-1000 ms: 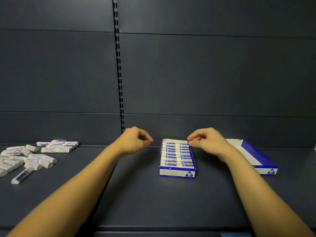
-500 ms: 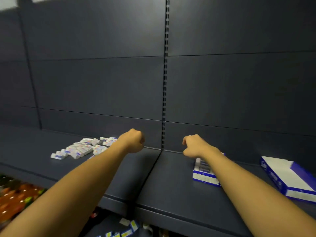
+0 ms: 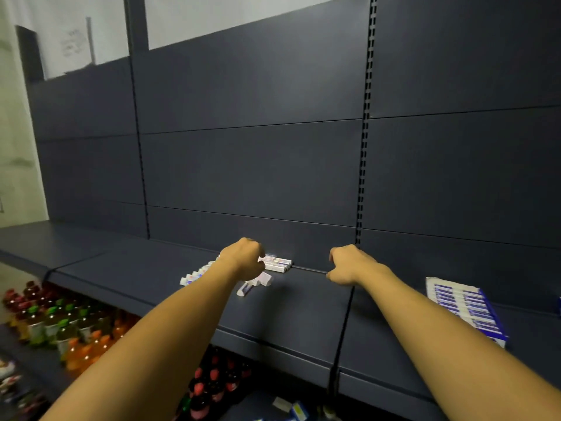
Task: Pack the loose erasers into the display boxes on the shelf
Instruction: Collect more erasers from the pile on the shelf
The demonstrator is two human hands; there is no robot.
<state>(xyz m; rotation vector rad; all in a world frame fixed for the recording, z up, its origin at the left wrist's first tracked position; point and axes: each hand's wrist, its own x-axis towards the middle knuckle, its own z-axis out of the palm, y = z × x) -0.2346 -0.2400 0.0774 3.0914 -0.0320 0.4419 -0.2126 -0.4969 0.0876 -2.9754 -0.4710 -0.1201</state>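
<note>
Loose white erasers point(image 3: 277, 264) with blue and red print lie in a pile at the back of the dark shelf point(image 3: 288, 317). My left hand point(image 3: 243, 257) hovers over this pile with its fingers curled and hides the pile's middle; I see nothing in its grip. One eraser point(image 3: 246, 289) lies just below it. My right hand point(image 3: 349, 265) is curled into a loose fist above bare shelf, holding nothing, to the right of the pile. A blue and white display box point(image 3: 464, 308) filled with rows of erasers sits further right.
A sliver of a second blue box point(image 3: 559, 305) shows at the right edge. Below the shelf, bottles with coloured caps point(image 3: 60, 326) stand on a lower shelf. A slotted upright point(image 3: 364, 147) divides the dark back panel.
My view has swung left. Both hands moved left from the filled display box; the left one now sits over the eraser pile and the right one has left the box.
</note>
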